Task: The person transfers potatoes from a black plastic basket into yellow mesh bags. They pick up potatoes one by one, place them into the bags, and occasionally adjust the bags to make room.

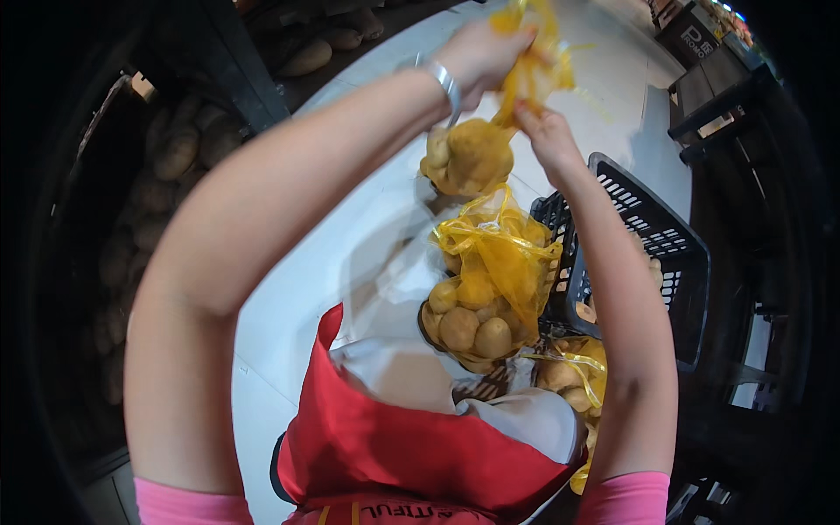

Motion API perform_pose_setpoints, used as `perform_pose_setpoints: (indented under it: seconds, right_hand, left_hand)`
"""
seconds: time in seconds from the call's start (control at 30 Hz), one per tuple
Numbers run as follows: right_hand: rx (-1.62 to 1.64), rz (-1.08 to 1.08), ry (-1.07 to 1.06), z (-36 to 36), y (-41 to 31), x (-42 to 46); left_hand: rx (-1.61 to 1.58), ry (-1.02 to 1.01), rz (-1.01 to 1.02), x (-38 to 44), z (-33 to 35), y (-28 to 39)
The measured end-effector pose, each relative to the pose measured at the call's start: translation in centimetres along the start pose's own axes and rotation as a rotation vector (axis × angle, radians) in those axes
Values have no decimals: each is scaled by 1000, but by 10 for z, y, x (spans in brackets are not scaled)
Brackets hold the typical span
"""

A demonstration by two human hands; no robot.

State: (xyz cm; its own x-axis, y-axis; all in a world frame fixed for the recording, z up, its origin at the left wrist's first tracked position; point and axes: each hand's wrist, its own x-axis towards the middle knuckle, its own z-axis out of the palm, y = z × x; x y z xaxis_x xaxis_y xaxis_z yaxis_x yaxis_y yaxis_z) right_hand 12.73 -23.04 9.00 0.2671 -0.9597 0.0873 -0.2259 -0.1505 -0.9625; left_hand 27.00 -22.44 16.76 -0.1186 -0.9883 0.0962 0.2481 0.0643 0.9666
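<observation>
Both my hands are up in front of me at the neck of a yellow mesh bag of potatoes [469,157]. My left hand [482,56] grips the loose upper netting, and a metal bracelet circles that wrist. Lower on the neck, just above the potatoes, the fingers of my right hand [548,134] pinch the mesh. The netting above is blurred. Below it stands another full yellow mesh bag of potatoes [476,321], its yellow drawstring trim lying in folds across the top. A further potato bag [571,377] is partly hidden behind my right forearm.
A black slotted plastic crate [682,262] with some potatoes inside stands to the right, partly behind my right arm. Dark shelving with large tubers [177,151] runs along the left. Black display stands [715,92] are at the upper right, over a pale tiled floor [275,354].
</observation>
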Motion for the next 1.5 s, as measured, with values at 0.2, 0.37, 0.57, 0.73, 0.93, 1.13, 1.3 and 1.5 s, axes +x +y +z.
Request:
perform_pose_setpoints:
  seconds: [0.2,0.37,0.57,0.73,0.93,1.13,1.3,1.5]
  right_hand:
    - [376,374,-43,-19,-31,-55]
    - [768,131,67,-32,-36,-75]
    - [265,260,-486,-110,-10,-166]
    - [222,383,-768,-180,36,-175]
    - [-136,540,127,-262,195,-132]
    - [-692,395,-211,-156,255,-97]
    - [-780,382,-385,-125,250,-97]
    - [984,903,-501,-194,202,-102]
  left_hand:
    - [-152,-99,-235,-54,-7,-19]
    - [27,-291,-234,-59,42,-2]
    - [426,-186,-620,-107,-5,-20]
    - [108,-243,-595,-142,-20,-20]
    - [-239,-24,-427,-122,19,7]
    - [-594,76,-365,-108,-1,-5]
    - [-820,-26,-358,-113,-13,-39]
    - [-942,-17,-338,-121,-44,-43]
